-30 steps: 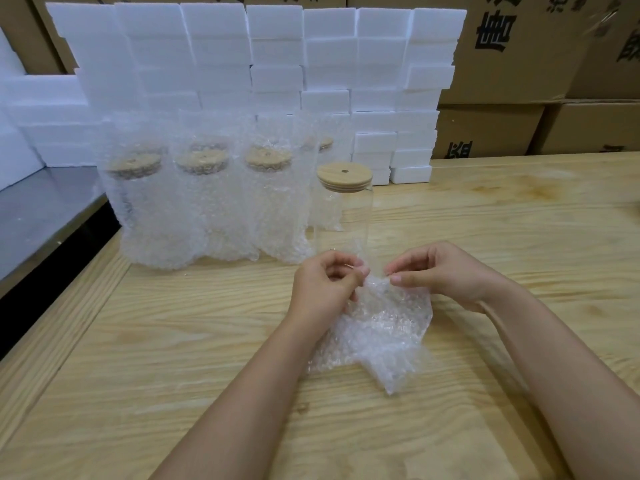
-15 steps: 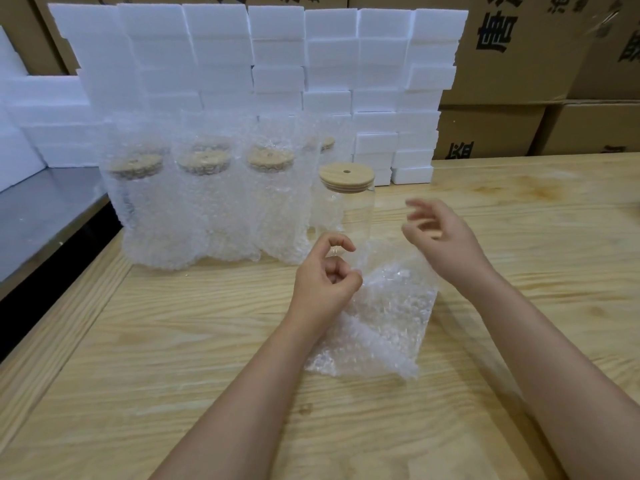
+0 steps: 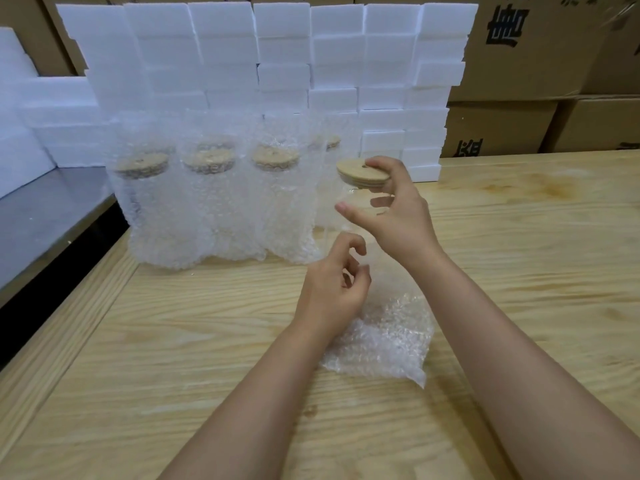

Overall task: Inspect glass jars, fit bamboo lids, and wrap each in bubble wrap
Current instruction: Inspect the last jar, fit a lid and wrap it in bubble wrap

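On the pale wooden table (image 3: 173, 341), a tall clear glass jar (image 3: 356, 195) with a round bamboo lid (image 3: 356, 173) stands bare, just right of the bubble-wrapped jars (image 3: 207, 202). The right hand (image 3: 398, 216) curls round its top, likely to lift it. Before the jar, the left hand (image 3: 329, 289) hovers loosely curled at the crumpled clear bubble-wrap bag (image 3: 384, 337). Whether it pinches the mouth open cannot be told.

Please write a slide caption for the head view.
Right hand grips a clear glass jar at its round bamboo lid; left hand curls above clear bubble wrap.
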Demonstrator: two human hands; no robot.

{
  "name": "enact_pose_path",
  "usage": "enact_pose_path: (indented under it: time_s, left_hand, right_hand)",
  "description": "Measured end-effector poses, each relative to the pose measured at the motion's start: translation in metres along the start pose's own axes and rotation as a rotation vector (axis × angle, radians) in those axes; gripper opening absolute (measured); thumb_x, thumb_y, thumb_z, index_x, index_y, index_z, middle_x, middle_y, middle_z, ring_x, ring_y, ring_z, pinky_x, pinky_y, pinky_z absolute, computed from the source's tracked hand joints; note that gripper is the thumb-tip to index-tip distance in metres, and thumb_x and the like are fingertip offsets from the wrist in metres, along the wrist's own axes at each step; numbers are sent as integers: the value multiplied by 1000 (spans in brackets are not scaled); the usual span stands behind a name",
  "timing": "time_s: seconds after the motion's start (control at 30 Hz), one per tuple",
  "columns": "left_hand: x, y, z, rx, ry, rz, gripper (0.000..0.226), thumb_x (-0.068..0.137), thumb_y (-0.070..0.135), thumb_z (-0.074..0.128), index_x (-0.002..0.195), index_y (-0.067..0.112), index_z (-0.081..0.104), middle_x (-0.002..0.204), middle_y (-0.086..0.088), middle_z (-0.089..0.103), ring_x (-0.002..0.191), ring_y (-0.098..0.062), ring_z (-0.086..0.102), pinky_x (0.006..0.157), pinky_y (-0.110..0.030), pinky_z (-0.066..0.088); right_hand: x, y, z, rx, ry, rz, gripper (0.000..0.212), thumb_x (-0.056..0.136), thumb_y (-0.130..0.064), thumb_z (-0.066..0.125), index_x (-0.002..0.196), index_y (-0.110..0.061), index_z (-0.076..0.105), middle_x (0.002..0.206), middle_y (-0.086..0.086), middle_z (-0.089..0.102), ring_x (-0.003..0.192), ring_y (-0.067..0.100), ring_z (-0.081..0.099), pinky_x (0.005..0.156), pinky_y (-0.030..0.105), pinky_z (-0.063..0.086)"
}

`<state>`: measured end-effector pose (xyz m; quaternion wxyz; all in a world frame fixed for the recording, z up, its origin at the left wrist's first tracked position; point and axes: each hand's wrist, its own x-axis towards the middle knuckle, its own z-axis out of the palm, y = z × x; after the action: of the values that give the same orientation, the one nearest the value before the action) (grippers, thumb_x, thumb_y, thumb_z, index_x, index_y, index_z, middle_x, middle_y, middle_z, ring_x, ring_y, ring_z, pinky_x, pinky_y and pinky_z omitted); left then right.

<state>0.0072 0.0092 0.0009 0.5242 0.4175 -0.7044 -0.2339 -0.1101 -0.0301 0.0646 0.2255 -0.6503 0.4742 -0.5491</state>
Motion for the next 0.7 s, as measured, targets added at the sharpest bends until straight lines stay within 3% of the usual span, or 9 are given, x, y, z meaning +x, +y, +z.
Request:
enact_pose_path:
  time_s: [0.1, 0.17, 0.23, 0.33, 0.4, 0.5, 0.6, 0.7]
  left_hand:
    - [1, 0, 0, 112, -3, 145, 18, 87, 11, 52, 93, 27, 57, 63, 11, 51, 43, -4, 43, 49, -12, 32]
    - [2, -2, 0, 166, 24, 194, 19, 89, 7, 50, 94, 15, 66, 68, 7, 57, 51, -5, 47, 51, -21, 41]
    - [2, -1, -1, 172, 35, 178, 19, 91, 9, 48, 97, 21, 61, 64, 7, 53, 48, -5, 41, 48, -22, 38]
    - [4, 1, -1, 177, -2, 152, 21, 91, 12, 44, 96, 32, 46, 58, 4, 41, 42, -7, 34, 46, -17, 26]
    - [4, 2, -2, 206, -6, 146, 26, 88, 9, 43, 100, 29, 54, 56, 12, 36, 47, -4, 38, 49, -13, 26]
    - [5, 2, -3, 260, -2, 128, 32, 89, 6, 43, 108, 15, 67, 56, 17, 37, 54, 0, 43, 54, -12, 29]
    - [6, 0, 0, 215, -17, 37, 33, 93, 5, 44, 114, 25, 59, 51, 11, 34, 46, -8, 35, 50, -26, 32]
    - [8, 1, 3, 76, 26, -103, 39, 93, 6, 45, 101, 44, 44, 47, 9, 32, 42, -9, 30, 46, -31, 30]
  right_hand:
    - [4, -3, -13, 71, 113, 33, 58, 71, -40, 83, 117, -42, 48, 114, -12, 59, 100, 9, 59, 83, 28, 53]
    - [8, -8, -25, 120, 194, 12, 59, 72, -37, 82, 120, -36, 48, 115, -14, 58, 103, 7, 59, 89, 32, 53]
    - [11, -13, -39, 131, 261, -18, 59, 74, -38, 81, 122, -33, 48, 118, -13, 57, 107, 8, 58, 91, 35, 53]
    - [15, -17, -60, 155, 320, -19, 63, 72, -45, 79, 125, -29, 49, 122, -9, 57, 108, 12, 59, 86, 41, 56]
    - [17, -19, -73, 191, 329, 8, 60, 70, -48, 79, 120, -33, 50, 124, -3, 59, 108, 18, 62, 83, 44, 57]
    - [18, -21, -83, 240, 306, 39, 51, 66, -49, 79, 108, -40, 51, 122, 9, 62, 103, 28, 65, 67, 34, 57]
    - [17, -21, -85, 267, 289, 63, 48, 66, -49, 79, 105, -41, 52, 116, 12, 65, 87, 20, 66, 64, 32, 54]
    - [16, -20, -82, 337, 271, 110, 50, 67, -49, 79, 108, -37, 54, 106, 8, 67, 78, 17, 67, 68, 36, 58]
